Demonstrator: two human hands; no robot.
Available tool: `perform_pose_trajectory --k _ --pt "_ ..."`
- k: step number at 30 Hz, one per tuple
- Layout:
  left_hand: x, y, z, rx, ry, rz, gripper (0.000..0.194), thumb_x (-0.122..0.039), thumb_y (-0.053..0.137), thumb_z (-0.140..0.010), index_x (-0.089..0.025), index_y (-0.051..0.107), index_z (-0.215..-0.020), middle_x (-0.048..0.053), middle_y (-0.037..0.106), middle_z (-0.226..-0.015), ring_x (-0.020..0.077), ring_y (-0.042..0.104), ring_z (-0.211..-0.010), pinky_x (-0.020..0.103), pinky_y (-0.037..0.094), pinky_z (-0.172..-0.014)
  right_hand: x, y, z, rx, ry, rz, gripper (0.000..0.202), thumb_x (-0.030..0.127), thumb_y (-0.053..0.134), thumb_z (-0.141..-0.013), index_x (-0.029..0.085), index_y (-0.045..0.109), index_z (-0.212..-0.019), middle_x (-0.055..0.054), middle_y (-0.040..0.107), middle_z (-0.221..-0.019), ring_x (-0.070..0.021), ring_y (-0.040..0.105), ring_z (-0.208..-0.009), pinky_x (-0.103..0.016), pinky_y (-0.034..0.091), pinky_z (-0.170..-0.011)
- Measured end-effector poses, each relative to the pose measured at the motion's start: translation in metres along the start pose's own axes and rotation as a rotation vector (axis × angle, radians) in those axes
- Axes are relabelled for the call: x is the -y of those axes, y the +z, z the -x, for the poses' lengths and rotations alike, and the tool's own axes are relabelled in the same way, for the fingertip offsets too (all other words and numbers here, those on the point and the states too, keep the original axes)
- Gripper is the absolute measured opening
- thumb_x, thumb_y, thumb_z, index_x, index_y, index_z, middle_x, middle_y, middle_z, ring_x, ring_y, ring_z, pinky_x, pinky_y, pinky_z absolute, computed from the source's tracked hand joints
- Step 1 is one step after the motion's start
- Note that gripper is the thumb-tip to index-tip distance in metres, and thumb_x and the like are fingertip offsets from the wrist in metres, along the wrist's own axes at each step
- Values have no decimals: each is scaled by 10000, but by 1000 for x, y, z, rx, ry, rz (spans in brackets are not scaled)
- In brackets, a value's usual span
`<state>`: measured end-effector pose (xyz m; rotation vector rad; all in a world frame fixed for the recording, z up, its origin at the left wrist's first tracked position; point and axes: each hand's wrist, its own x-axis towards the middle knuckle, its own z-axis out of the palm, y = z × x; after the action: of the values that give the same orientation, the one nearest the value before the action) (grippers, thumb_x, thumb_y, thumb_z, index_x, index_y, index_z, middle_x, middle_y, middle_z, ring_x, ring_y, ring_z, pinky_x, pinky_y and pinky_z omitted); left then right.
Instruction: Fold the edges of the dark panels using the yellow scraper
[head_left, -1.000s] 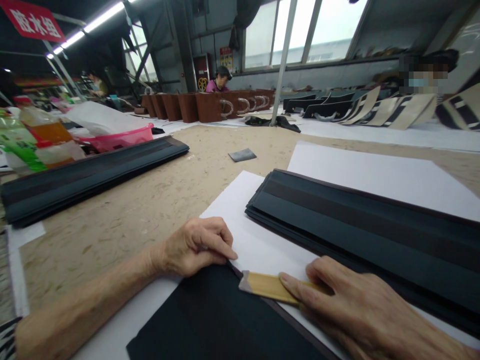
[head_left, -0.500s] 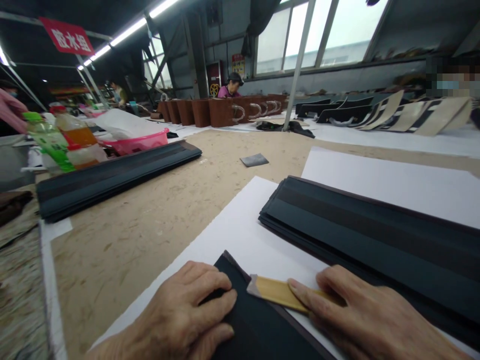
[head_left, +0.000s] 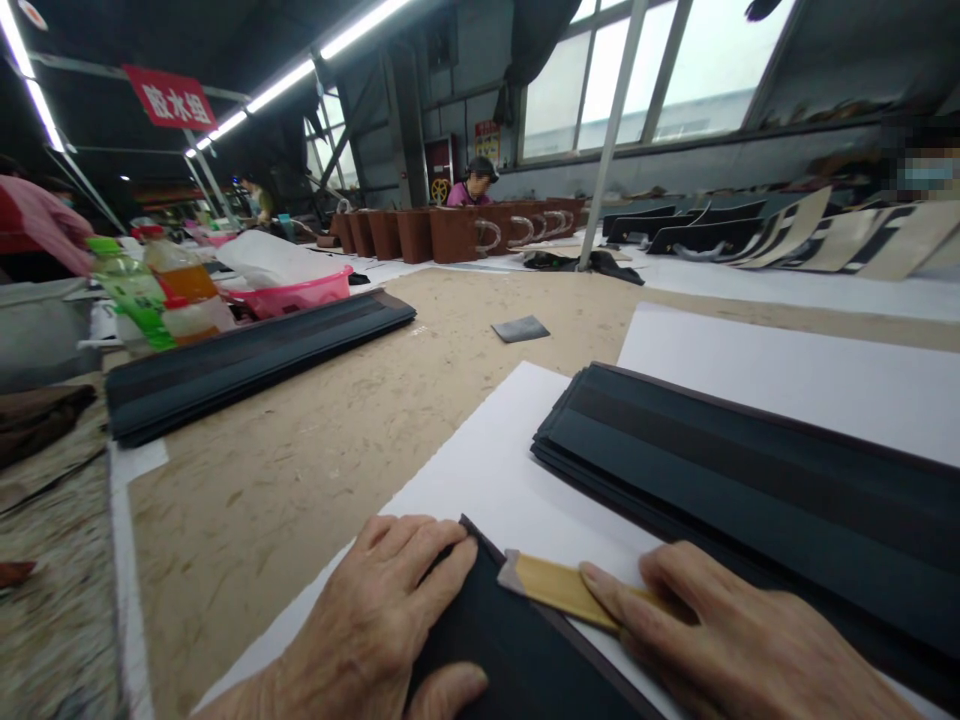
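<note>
A dark navy sheet of material [head_left: 517,655] with a narrow brownish edge lies on white paper in front of me. My left hand [head_left: 390,600] rests on it, fingers stretched toward its far corner and thumb spread apart. My right hand [head_left: 720,630] grips a flat yellow stick [head_left: 559,588], its grey, worn tip touching the sheet's right edge just beyond my left fingertips. Whether the tip is wrapped or only stained, I cannot tell. Beyond my right hand is a stack of dark folded strips [head_left: 720,450], each with a brownish band.
Another dark stack [head_left: 262,365] lies left, near a pink basin [head_left: 300,292] and several bottles [head_left: 180,265]. A small grey piece [head_left: 520,329] sits mid-table. Brown bags [head_left: 454,235] line the back, by a metal pole [head_left: 611,140]. A person [head_left: 472,188] works behind them.
My left hand has slid forward toward the sheet's far corner, and its thumb has spread. The yellow stick has barely moved along the edge. The view has shifted slightly left.
</note>
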<state>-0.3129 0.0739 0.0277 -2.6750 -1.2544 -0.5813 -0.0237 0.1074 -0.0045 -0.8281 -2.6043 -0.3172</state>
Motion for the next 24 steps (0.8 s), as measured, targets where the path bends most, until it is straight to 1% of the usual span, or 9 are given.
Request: perform_pose_trajectory --k 4,7,12,16,19,21,24 --pt "-2 -2 -1 -12 0 2 452 -450 361 -946 -122 552 -1191 107 594 -1159 284 565 -1029 467 512 -868 1 -8 -14 -32 -47 18 461 118 324 -815 177 457 -1252 -55 530 -785 -151 561 -595 -194 443 -439" --pt "-4 -1 -3 -18 3 -4 445 -454 362 -948 -138 544 -1204 102 598 -1157 281 571 -1020 456 515 -849 1 -15 -24 -6 -105 25 441 82 334 -790 163 468 -1202 -48 536 -744 -142 565 -567 -177 442 -429" --pt "-4 3 -4 -98 26 13 437 -448 340 -958 -128 562 -1157 117 622 -1098 273 591 -974 436 528 -800 -3 -16 -31 48 -109 14 439 66 331 -800 155 469 -1207 -62 547 -761 -152 571 -587 -195 454 -458" --pt "-5 3 -2 -123 4 30 420 -429 329 -960 -135 579 -1127 121 617 -1084 271 591 -978 425 531 -809 -6 -14 -34 66 -118 -24 394 83 331 -840 159 489 -1193 -56 544 -766 -138 559 -574 -191 438 -466" --pt "-4 3 -2 -140 9 14 376 -433 433 -918 -161 596 -1118 122 612 -1070 274 590 -983 390 543 -798 -6 -14 -36 73 -119 -28 388 82 316 -851 168 517 -1172 -47 537 -754 -132 547 -553 -193 417 -458" --pt "-3 4 -3 -143 40 3 373 -447 520 -869 -184 604 -1119 118 616 -1041 277 593 -972 370 552 -785 -7 -14 -38 81 -110 -23 398 82 299 -861 179 528 -1171 -42 533 -751 -131 539 -545 -200 403 -458" --pt "0 6 -5 -138 77 -1 386 -460 569 -834 -201 609 -1118 114 621 -1005 279 597 -960 367 559 -774 -9 -12 -41 106 -114 -24 376 128 285 -909 193 522 -1194 -39 524 -755 -131 530 -547 -203 379 -454"
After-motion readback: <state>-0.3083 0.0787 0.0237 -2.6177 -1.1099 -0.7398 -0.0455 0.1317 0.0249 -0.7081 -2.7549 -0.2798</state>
